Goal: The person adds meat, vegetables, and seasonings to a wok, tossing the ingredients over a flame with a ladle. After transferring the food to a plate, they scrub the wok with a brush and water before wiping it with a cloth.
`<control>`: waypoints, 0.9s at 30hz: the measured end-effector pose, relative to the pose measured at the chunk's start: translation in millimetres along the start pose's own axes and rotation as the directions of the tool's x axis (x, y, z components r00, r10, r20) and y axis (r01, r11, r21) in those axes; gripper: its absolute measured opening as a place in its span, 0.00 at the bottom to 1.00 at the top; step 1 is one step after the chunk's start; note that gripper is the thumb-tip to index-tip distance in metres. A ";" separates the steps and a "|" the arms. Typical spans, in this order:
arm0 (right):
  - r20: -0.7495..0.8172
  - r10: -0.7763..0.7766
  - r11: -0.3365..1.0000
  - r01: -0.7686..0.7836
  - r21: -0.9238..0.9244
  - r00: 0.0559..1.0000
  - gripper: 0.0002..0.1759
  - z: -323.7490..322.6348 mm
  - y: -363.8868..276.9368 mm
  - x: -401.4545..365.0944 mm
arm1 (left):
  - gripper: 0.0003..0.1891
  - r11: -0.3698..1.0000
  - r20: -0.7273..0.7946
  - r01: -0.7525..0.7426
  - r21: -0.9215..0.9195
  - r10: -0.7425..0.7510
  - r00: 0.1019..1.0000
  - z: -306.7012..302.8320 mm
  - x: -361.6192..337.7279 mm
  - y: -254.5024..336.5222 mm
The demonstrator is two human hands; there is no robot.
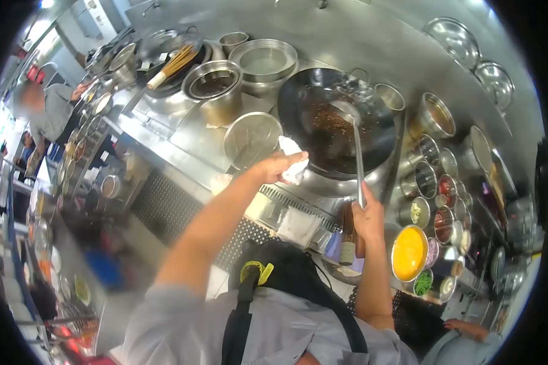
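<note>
A large black wok sits on the stove, with dark brown bits spread over its bottom. My right hand grips the long metal handle of a ladle, whose bowl rests inside the wok near the middle. At the wok's left edge, my left hand is closed on a white cloth. A round mesh strainer lies just beyond that hand on the steel counter. Nearer my body, a folded pale cloth is by the stove's front edge.
Metal pots and a bamboo brush stand at the back left. Seasoning containers crowd the right side, beside a bowl of yellow liquid. One person is at far left; another person's arm shows at lower right.
</note>
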State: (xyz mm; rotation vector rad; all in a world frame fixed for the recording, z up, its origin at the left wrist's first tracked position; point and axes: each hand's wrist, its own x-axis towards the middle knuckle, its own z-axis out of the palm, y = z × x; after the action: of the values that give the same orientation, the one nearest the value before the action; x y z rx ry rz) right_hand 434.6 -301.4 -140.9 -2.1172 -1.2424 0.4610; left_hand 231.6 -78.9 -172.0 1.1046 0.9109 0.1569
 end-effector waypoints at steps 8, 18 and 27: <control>0.045 -0.115 0.967 0.122 -0.225 0.992 0.31 17.6 -0.1 5.3 | 0.33 0.304 -0.129 -0.037 0.952 0.508 0.852 -72.7 -35.5 -86.4; 0.024 -0.527 0.819 0.501 0.280 0.849 0.24 2.8 -90.1 -24.3 | 0.24 0.151 -0.370 0.360 0.921 0.629 0.684 0.2 -42.4 -185.6; 0.325 -0.744 0.661 0.572 0.486 0.583 0.21 63.2 -132.2 -77.6 | 0.31 0.601 -0.324 -0.186 0.777 0.636 0.701 19.5 -154.0 -175.3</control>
State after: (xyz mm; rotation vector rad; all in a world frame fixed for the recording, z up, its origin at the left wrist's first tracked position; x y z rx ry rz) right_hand 274.0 -300.3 -99.7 -1.1039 -1.9833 0.8272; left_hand 91.4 -258.0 -227.8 2.0897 1.2759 0.6354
